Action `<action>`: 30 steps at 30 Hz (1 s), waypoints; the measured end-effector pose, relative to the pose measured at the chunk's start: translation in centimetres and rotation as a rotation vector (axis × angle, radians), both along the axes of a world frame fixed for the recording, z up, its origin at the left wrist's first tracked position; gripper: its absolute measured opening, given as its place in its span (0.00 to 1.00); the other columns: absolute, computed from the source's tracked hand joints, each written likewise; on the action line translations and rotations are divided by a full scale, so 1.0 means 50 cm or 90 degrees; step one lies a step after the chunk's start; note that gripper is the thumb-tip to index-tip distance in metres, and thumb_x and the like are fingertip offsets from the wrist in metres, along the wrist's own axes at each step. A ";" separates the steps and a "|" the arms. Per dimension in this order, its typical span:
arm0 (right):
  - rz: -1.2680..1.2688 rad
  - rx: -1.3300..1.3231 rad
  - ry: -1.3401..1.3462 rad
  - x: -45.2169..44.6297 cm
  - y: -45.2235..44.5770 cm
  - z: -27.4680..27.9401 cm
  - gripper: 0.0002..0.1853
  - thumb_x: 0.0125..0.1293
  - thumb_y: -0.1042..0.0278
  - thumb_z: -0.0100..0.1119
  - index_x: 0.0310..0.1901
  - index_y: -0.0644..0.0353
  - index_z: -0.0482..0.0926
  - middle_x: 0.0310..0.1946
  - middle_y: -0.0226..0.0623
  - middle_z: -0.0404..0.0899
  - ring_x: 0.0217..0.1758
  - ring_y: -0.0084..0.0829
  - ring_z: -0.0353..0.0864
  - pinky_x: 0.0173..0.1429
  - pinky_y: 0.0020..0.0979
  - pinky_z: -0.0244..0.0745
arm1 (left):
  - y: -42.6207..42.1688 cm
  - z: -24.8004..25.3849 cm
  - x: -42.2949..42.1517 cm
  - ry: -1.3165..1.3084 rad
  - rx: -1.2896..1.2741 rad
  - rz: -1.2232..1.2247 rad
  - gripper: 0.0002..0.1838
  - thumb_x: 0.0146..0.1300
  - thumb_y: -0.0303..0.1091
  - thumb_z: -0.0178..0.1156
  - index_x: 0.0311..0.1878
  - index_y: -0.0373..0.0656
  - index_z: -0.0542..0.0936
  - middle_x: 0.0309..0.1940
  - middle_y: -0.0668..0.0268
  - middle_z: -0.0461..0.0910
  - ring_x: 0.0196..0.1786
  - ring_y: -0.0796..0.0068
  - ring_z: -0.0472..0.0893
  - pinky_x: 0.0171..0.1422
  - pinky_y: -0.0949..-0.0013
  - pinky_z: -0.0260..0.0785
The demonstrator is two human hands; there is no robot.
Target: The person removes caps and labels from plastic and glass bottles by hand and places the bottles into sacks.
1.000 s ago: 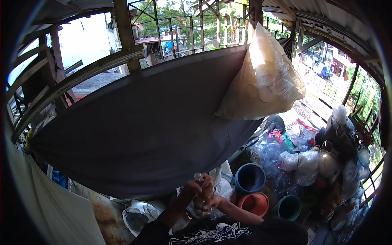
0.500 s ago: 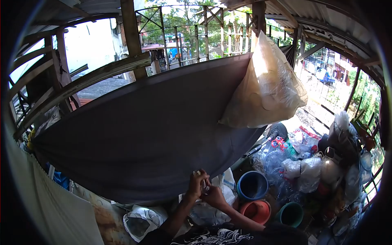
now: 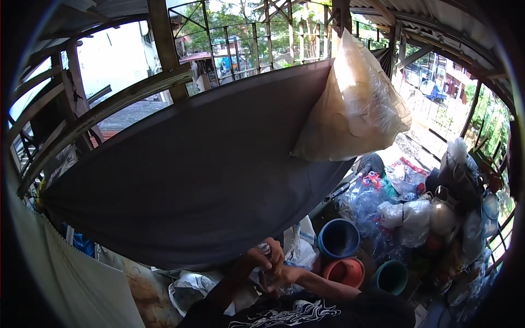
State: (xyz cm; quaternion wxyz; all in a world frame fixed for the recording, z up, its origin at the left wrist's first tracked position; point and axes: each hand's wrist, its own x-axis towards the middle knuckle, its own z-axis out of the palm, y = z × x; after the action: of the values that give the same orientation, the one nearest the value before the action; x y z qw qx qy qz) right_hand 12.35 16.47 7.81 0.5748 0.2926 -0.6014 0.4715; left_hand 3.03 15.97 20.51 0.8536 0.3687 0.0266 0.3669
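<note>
a left hand (image 3: 257,257) and right hand (image 3: 286,275) have fingers clamped around a clear bottle (image 3: 264,249), near centre, before a dark cloth (image 3: 202,175). white print on the black shirt (image 3: 366,314) is unreadable.

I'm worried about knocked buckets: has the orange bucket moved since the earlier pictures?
No: the orange bucket still sits just below the blue bucket in view.

Black shirt (image 3: 350,313) with swirling white line print (image 3: 292,314)

Single head-worn view, facing forward and down, wide with dark rounded edges, black shirt (image 3: 350,311) near, dark cloth (image 3: 197,175) beyond, railing (image 3: 268,34) far.
</note>
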 end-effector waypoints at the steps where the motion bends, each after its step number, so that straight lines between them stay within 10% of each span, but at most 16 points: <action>1: 0.016 0.009 0.037 0.019 -0.017 0.022 0.14 0.57 0.70 0.64 0.45 0.62 0.75 0.40 0.36 0.77 0.48 0.25 0.77 0.46 0.27 0.75 | 0.000 0.004 -0.003 0.012 -0.015 0.019 0.08 0.58 0.32 0.60 0.30 0.41 0.72 0.24 0.66 0.73 0.28 0.72 0.77 0.37 0.67 0.72; 3: 0.270 -0.750 -0.696 0.110 -0.049 0.152 0.12 0.59 0.67 0.62 0.43 0.61 0.78 0.38 0.35 0.78 0.45 0.27 0.80 0.44 0.29 0.76 | 0.010 0.006 -0.007 0.048 -0.087 0.132 0.08 0.58 0.33 0.60 0.31 0.40 0.72 0.24 0.65 0.73 0.28 0.72 0.77 0.37 0.68 0.72; 6: 0.072 -0.662 -0.702 0.095 -0.001 0.121 0.18 0.59 0.65 0.61 0.49 0.63 0.75 0.33 0.34 0.80 0.37 0.26 0.82 0.39 0.31 0.77 | 0.051 -0.057 -0.014 0.239 -0.118 0.411 0.09 0.58 0.34 0.62 0.34 0.40 0.74 0.28 0.66 0.76 0.30 0.73 0.78 0.38 0.70 0.72; 10: -0.784 -0.299 -0.705 0.079 0.007 0.103 0.24 0.51 0.63 0.64 0.50 0.62 0.75 0.30 0.49 0.82 0.33 0.48 0.83 0.39 0.41 0.77 | 0.046 -0.117 0.037 0.404 -0.096 0.809 0.11 0.58 0.33 0.64 0.41 0.39 0.76 0.32 0.64 0.81 0.35 0.75 0.82 0.37 0.73 0.72; 12: -0.745 -0.366 -0.691 0.069 0.010 0.096 0.21 0.49 0.63 0.65 0.46 0.60 0.77 0.31 0.54 0.81 0.36 0.57 0.80 0.38 0.46 0.76 | 0.051 -0.112 0.060 0.418 -0.038 0.904 0.12 0.56 0.31 0.65 0.41 0.37 0.76 0.30 0.63 0.81 0.33 0.75 0.82 0.37 0.72 0.72; 23: -0.130 -0.455 -0.793 0.098 -0.002 0.125 0.09 0.51 0.68 0.59 0.21 0.65 0.78 0.17 0.34 0.78 0.21 0.25 0.78 0.29 0.27 0.71 | 0.046 -0.104 -0.012 0.029 -0.048 0.344 0.06 0.62 0.29 0.60 0.40 0.41 0.74 0.14 0.69 0.65 0.16 0.75 0.70 0.23 0.65 0.68; 27: -0.058 -0.435 -0.851 0.101 -0.007 0.095 0.10 0.55 0.68 0.61 0.34 0.67 0.79 0.26 0.38 0.81 0.29 0.27 0.81 0.33 0.27 0.74 | 0.035 -0.095 -0.028 0.051 -0.061 0.299 0.07 0.63 0.30 0.59 0.42 0.43 0.72 0.16 0.70 0.64 0.18 0.77 0.68 0.27 0.67 0.66; 30: 0.363 -0.646 -0.598 0.104 -0.007 -0.007 0.25 0.58 0.58 0.63 0.50 0.69 0.74 0.43 0.45 0.79 0.43 0.32 0.81 0.45 0.32 0.76 | 0.050 -0.098 -0.031 -0.264 -0.021 0.132 0.08 0.65 0.32 0.56 0.44 0.45 0.69 0.18 0.71 0.62 0.21 0.79 0.65 0.32 0.69 0.62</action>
State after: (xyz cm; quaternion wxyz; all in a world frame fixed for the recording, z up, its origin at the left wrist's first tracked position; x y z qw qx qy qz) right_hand 17.54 16.11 7.44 0.1772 -0.0959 -0.3932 0.8971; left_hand 1.47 18.48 15.61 0.8045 0.2670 -0.1056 0.5200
